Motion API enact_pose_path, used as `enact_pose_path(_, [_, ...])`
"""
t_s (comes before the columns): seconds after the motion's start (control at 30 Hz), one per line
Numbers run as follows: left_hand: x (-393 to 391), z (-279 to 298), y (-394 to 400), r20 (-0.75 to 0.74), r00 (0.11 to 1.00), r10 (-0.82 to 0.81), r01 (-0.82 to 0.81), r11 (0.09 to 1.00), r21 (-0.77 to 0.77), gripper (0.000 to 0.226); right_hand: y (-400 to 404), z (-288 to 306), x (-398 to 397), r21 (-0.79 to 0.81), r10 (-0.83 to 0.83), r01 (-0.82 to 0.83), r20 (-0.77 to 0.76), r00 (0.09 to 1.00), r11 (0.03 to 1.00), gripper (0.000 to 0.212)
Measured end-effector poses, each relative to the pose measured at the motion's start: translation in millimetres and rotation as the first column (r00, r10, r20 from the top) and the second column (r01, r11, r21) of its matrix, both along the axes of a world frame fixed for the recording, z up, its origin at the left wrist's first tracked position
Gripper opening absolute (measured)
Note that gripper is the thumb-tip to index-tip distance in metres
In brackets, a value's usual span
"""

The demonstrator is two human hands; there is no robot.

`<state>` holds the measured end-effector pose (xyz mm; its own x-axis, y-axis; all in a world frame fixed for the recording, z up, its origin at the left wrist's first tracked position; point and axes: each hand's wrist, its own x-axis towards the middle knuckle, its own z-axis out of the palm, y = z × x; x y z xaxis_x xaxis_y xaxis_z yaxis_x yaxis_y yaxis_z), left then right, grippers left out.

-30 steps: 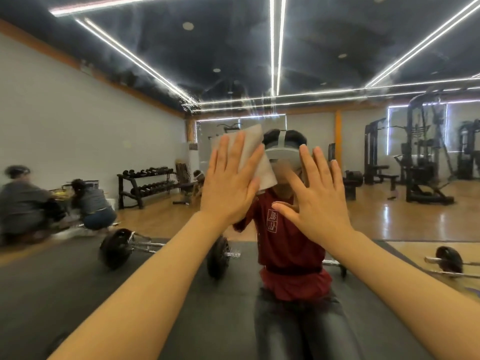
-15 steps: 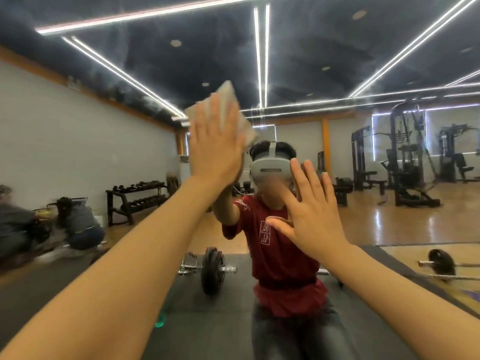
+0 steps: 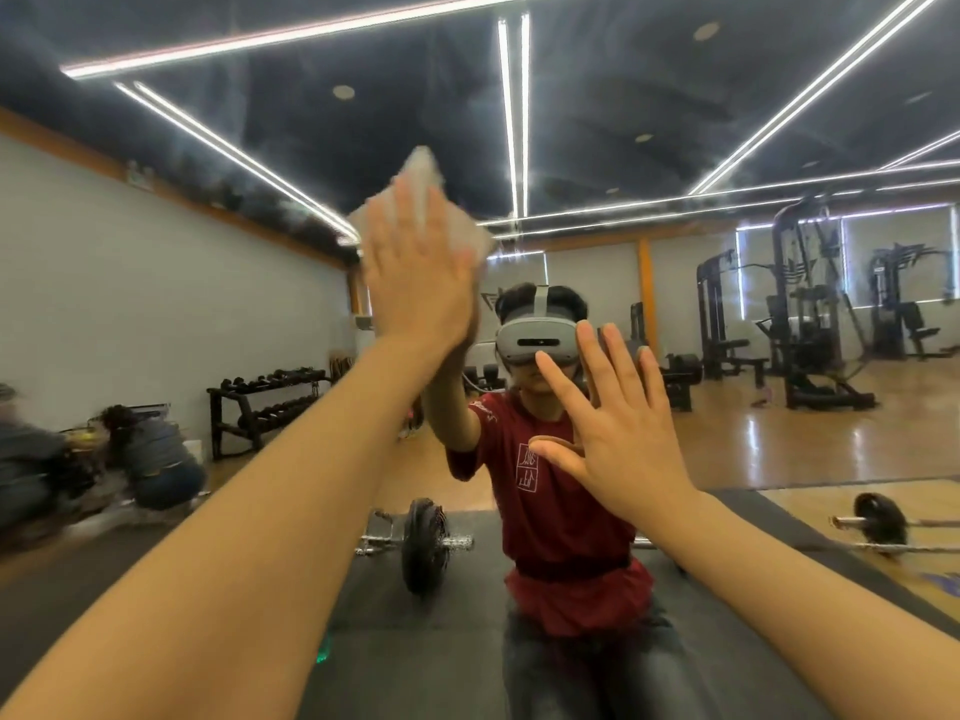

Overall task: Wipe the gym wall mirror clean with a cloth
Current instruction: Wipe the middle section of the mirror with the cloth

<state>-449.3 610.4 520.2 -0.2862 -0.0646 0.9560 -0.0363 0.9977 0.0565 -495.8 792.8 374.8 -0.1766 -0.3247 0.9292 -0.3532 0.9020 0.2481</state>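
Left hand (image 3: 415, 283) has risen, cloth (image 3: 441, 210) flat beneath its palm on mirror (image 3: 156, 283)

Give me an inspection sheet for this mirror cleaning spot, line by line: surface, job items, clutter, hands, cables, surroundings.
Surface: wall mirror fills the view; hazy smears along its upper part.
Job's things: pale cloth flat against the glass, blurred by motion.
Clutter: nothing seen on the glass.
Hands: left hand presses the cloth with straight fingers; right hand flat, fingers spread, holds nothing.
Cables: nothing seen.
Surroundings, all reflected: barbell on dark mat, dumbbell rack, weight machines, two crouching people at left, blurred.
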Motion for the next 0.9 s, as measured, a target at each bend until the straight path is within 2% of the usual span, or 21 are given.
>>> enact_pose_path(0.1, [-9.7, -5.4, 25.7, 0.046, 0.999, 0.016, -0.003, 0.960, -0.281, 0.068, -0.2, 0.1, 0.1, -0.003, -0.003, 0.003, -0.003, 1.000, 1.000, 0.083])
enact_pose_path(0.2, [-11.9, -6.1, 5.5, 0.076, 0.996, 0.038, -0.001, 0.899, -0.437, 0.066, 0.1, -0.1, 1.5, -0.001, -0.005, 0.005, -0.007, 1.000, 1.000, 0.082])
enact_pose_path(0.27, [-9.8, -17.3, -12.5, 0.068, 0.998, 0.019, 0.016, 0.874, -0.485, 0.065, 0.2, 0.2, 1.7, 0.003, 0.004, -0.004, -0.009, 1.000, 1.000, 0.081])
enact_pose_path(0.47, [-2.7, -123.1, -44.6, 0.084, 0.996, 0.022, 0.018, 0.895, -0.446, 0.066, 0.3, -0.4, 2.3, -0.003, 0.027, -0.027, -0.028, 0.999, 1.000, 0.080])
enact_pose_path(0.57, [1.4, -150.8, -59.0, 0.094, 0.995, 0.031, 0.008, 0.921, -0.390, 0.068, 1.0, -0.2, 2.3, -0.001, 0.026, -0.026, -0.019, 0.999, 1.000, 0.080])
enact_pose_path(0.6, [0.8, -149.1, -58.7, 0.096, 0.995, 0.031, 0.004, 0.939, -0.343, 0.068, 0.9, 0.0, 2.4, -0.001, 0.022, -0.022, -0.011, 1.000, 1.000, 0.080])
enact_pose_path(0.67, [-0.4, -138.3, -45.6, 0.082, 0.997, 0.013, -0.001, 0.990, -0.139, 0.069, 0.7, -0.4, 2.9, 0.000, 0.015, -0.015, 0.010, 1.000, 1.000, 0.080])
enact_pose_path(0.73, [-4.3, -131.0, -24.5, 0.053, 0.999, 0.001, -0.004, 0.998, 0.061, 0.068, 0.8, -0.1, 3.2, -0.001, 0.016, -0.016, 0.017, 1.000, 1.000, 0.080])
enact_pose_path(0.77, [-5.8, -131.6, -16.7, 0.044, 0.999, -0.008, 0.004, 0.996, 0.091, 0.068, 0.7, 0.0, 3.6, 0.001, 0.018, -0.018, 0.017, 1.000, 1.000, 0.080])
enact_pose_path(0.9, [-7.5, -155.5, -31.0, 0.063, 0.997, -0.036, 0.042, 0.995, -0.095, 0.070, 1.9, 0.3, 3.9, -0.005, 0.026, -0.026, 0.003, 1.000, 1.000, 0.079])
